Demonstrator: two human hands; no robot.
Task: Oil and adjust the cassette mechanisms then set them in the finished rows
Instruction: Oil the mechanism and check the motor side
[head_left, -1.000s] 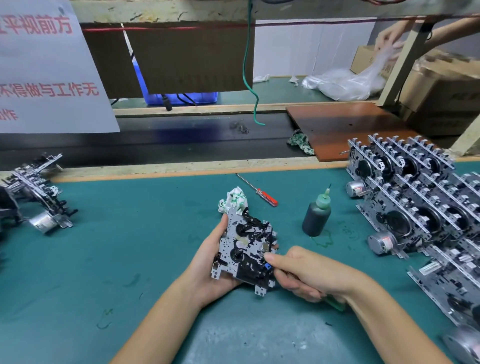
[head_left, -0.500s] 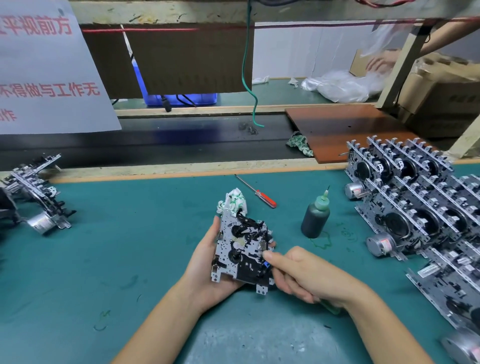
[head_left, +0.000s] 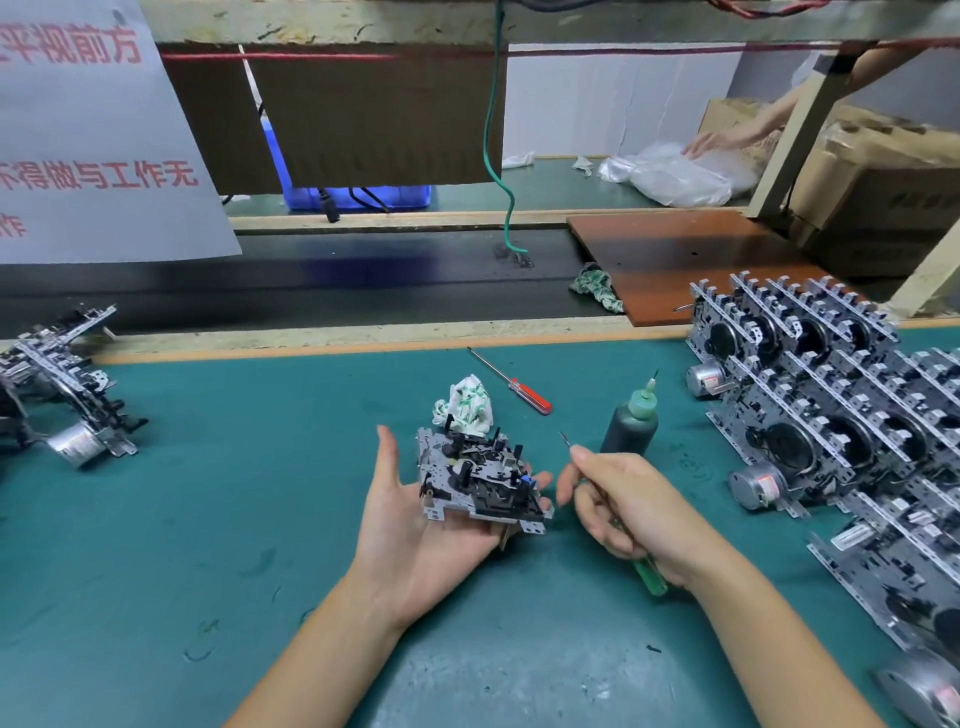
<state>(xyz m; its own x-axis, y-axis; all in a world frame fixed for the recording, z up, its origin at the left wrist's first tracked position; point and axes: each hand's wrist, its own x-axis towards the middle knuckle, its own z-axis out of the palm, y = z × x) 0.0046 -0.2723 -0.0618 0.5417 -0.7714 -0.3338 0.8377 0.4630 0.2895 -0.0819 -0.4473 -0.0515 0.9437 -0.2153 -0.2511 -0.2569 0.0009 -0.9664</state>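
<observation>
Cassette mechanism (head_left: 478, 480) hides left hand's (head_left: 415, 540) fingers (head_left: 540, 478); underside unseen.

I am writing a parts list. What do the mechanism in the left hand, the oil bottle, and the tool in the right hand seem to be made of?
Mechanism: stamped metal plate, dull silver with punched holes, carrying black parts, probably plastic.
Oil bottle: dark body, green nozzle cap; likely soft plastic.
Tool: thin grey metal tip, translucent green handle, apparently hard plastic.
</observation>
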